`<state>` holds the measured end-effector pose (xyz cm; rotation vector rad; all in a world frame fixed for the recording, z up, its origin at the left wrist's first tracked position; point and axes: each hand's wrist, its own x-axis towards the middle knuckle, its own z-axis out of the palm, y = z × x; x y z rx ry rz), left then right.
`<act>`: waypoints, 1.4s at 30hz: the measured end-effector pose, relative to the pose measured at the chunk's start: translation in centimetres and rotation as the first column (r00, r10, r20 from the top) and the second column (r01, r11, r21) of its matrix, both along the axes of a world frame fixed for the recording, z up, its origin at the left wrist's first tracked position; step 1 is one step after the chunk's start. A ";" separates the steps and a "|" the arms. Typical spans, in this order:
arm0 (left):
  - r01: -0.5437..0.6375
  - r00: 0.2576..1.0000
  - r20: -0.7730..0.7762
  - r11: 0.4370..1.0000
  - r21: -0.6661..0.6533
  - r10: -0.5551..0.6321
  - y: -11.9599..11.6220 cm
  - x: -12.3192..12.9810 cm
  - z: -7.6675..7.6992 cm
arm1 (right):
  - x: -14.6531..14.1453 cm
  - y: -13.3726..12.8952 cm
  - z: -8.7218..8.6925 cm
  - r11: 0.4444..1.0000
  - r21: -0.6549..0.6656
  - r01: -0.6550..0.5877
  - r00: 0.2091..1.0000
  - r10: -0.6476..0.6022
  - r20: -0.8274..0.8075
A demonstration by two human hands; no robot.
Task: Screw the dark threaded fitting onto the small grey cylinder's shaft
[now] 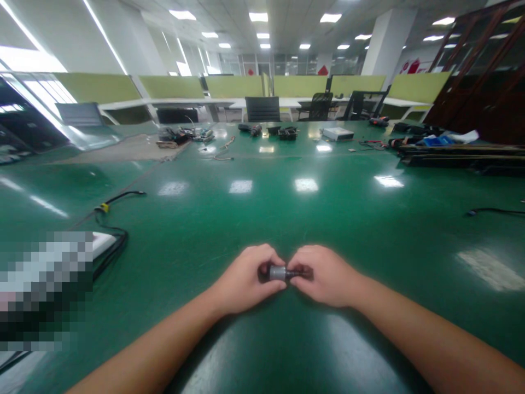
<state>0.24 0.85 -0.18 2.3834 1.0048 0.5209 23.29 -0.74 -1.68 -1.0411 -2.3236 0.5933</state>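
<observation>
A small grey metallic cylinder with a thin dark shaft (278, 273) lies level between my hands, low over the green table; its exact kind is too small to tell. Around its thick grey body curl the thumb and fingers of my left hand (251, 280). My right hand (326, 275) pinches the thin dark shaft at the other end, thumb below and fingers above. The fingertips of both hands almost meet. Parts of the piece are hidden inside each grip.
The glossy green table (229, 219) stretches far ahead. At left are a blurred-out object (45, 279) and a black cable (118, 241). Another cable (496, 210) lies at right. Electronic parts (180, 135), a white box (337, 134) and stacked dark panels (451, 156) stand farther back.
</observation>
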 end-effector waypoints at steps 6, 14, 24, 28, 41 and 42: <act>-0.002 1.000 -0.010 1.000 0.003 0.002 0.0 0.0 0.1 | 0.3 0.0 0.5 0.999 -0.046 0.007 1.000 -0.008 -0.005; -0.019 1.000 -0.010 1.000 -0.007 0.019 -0.1 0.1 0.0 | 0.6 0.0 0.8 0.998 -0.061 0.003 1.000 -0.003 -0.005; -0.020 1.000 -0.011 1.000 -0.012 0.020 0.0 -0.1 -0.2 | 0.8 0.2 0.7 0.996 -0.078 0.033 0.999 -0.033 0.006; -0.037 0.999 -0.022 0.999 -0.008 0.037 0.0 -0.1 -0.3 | 1.3 0.4 0.5 0.995 -0.086 0.048 0.999 -0.047 0.009; -0.059 0.998 -0.020 0.998 -0.025 0.058 -0.1 0.0 -0.3 | 2.0 0.7 0.7 0.992 -0.111 0.052 0.999 -0.050 0.019; -0.062 0.998 -0.019 0.998 -0.023 0.062 -0.1 0.0 -0.3 | 2.0 0.7 0.8 0.992 -0.113 0.053 0.998 -0.051 0.020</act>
